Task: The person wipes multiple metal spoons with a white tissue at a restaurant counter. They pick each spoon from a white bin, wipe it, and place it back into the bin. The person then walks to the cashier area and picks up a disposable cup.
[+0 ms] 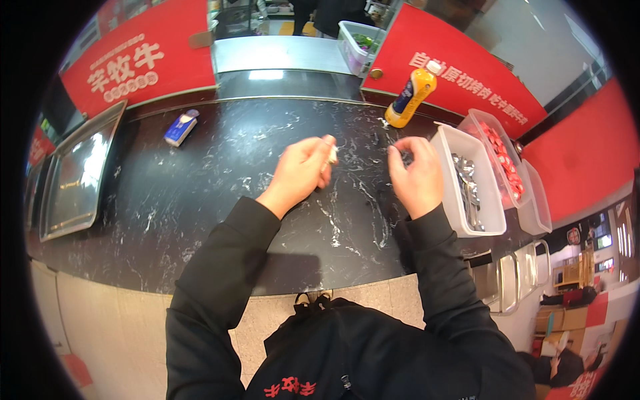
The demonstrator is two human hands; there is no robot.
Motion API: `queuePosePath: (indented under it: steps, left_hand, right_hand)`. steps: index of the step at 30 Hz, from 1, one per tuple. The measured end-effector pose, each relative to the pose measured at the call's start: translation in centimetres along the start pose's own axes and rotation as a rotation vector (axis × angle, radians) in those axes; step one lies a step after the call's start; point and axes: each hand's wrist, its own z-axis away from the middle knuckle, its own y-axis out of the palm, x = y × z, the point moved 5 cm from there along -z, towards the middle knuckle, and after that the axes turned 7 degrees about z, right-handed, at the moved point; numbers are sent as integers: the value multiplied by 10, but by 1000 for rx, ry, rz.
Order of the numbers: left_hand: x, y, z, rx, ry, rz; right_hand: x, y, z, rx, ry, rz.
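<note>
Over the middle of the dark marbled counter (210, 210), my left hand (303, 170) holds a small whitish item (333, 154) between thumb and fingers; most of it is hidden, so its kind cannot be told. My right hand (417, 175) is raised to the right of it, thumb and fingertips curled towards each other with a gap and nothing visible between them. Just beyond my right hand stands a bottle of orange drink (412, 97) with a white cap. A small blue and white packet (181, 128) lies at the back left of the counter.
Right of my right hand are a white bin of metal spoons (467, 192), a clear bin of red-wrapped items (502, 165) and another clear bin (535, 200). Metal trays (75, 182) stand at the far left. Behind are red panels and a pass-through; people are at the lower right.
</note>
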Motion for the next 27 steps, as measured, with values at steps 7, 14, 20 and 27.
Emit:
queuePosePath:
  steps: [7, 14, 20, 27]
  left_hand:
    - [-48, -7, 16, -182, 617, -254]
    - [-15, 27, 12, 55, 410, -324]
    - [1, 5, -4, -76, 173, 3]
    - [8, 7, -7, -97, 25, 87]
  right_hand:
    - [57, -2, -27, 381, 324, -828]
    - [31, 68, -18, 348, 581, -1367]
    - [28, 106, 5, 120, 388, -1123]
    - [41, 122, 20, 216, 375, -1337]
